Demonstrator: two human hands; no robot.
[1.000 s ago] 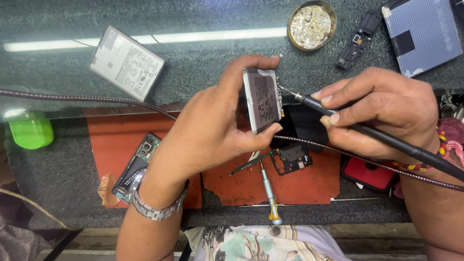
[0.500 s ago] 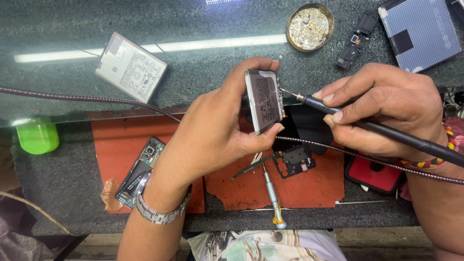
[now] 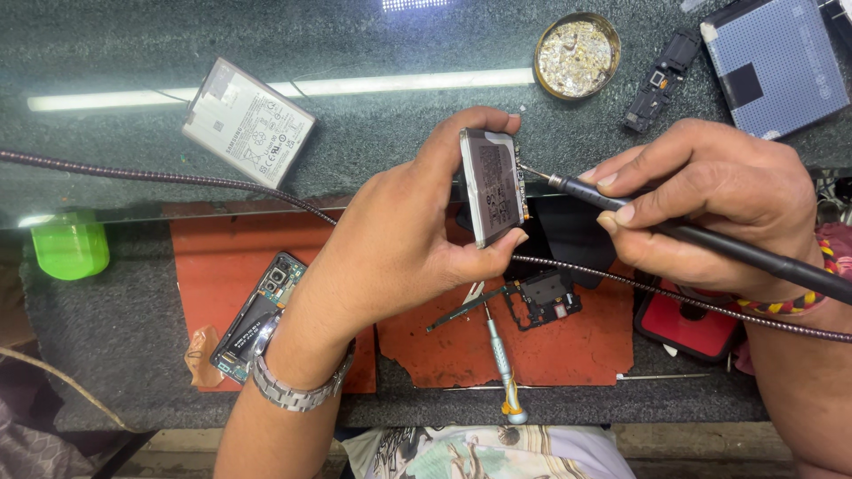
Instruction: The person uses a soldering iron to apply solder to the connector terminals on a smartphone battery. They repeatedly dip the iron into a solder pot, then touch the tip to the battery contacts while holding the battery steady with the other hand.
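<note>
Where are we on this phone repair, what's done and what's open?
Done: opened phone lies on the red mat, a loose circuit board and second battery out. In hand: left hand holds a battery; right hand sets a soldering iron at its edge. Left: phone not reassembled.

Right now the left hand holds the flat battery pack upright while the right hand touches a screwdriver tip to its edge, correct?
Not quite. The head view shows the right hand holding a soldering iron, not a screwdriver; the screwdriver lies on the red mat. The left hand does hold the battery pack upright.
</note>
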